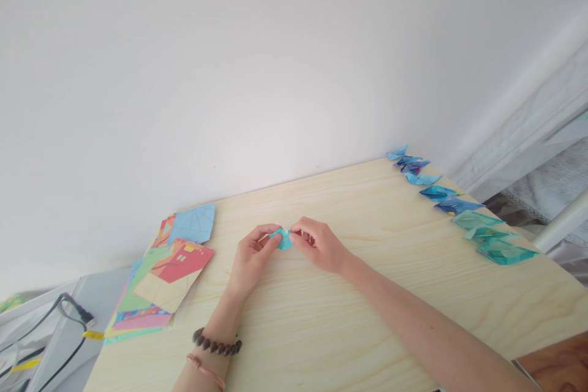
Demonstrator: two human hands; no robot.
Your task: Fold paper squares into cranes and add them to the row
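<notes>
- Lying to the left of the left hand, paper sheets show coloured prints; the small mark on the green sheet is too tiny to read.
- Between the two hands sits a small turquoise paper, touched from both sides (whether it rests on the tabletop, I cannot tell).
- The left hand, nearly closed, pinches its left edge with thumb and fingers.
- The right hand grips its right edge narrowly, fingers curled.
- Well to the right of both hands, folded paper pieces, blue to green, form a row.
</notes>
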